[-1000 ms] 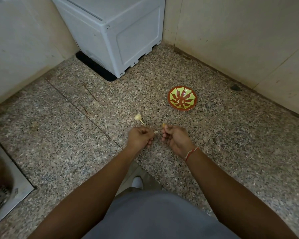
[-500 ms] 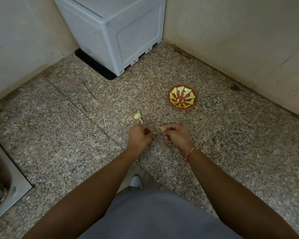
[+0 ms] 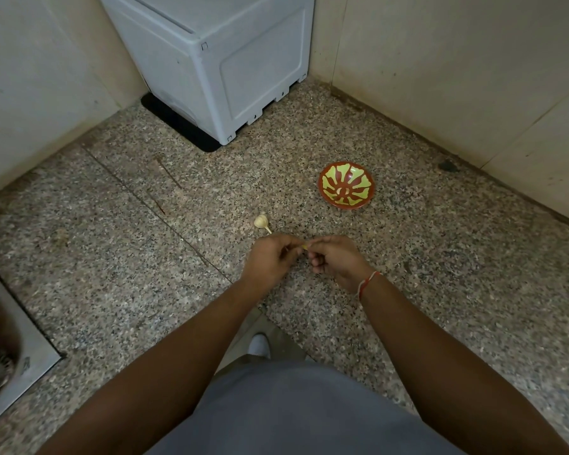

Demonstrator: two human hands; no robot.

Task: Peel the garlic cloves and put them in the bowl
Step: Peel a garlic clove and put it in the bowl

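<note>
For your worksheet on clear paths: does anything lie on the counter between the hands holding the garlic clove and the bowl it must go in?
Nothing visible does. The garlic clove is pinched between the left hand and right hand; only bare counter separates them from the bowl. The garlic bulb lies off to the left.

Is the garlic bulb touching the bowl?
Apart. The head view shows bare speckled countertop between the garlic bulb and the bowl.
</note>
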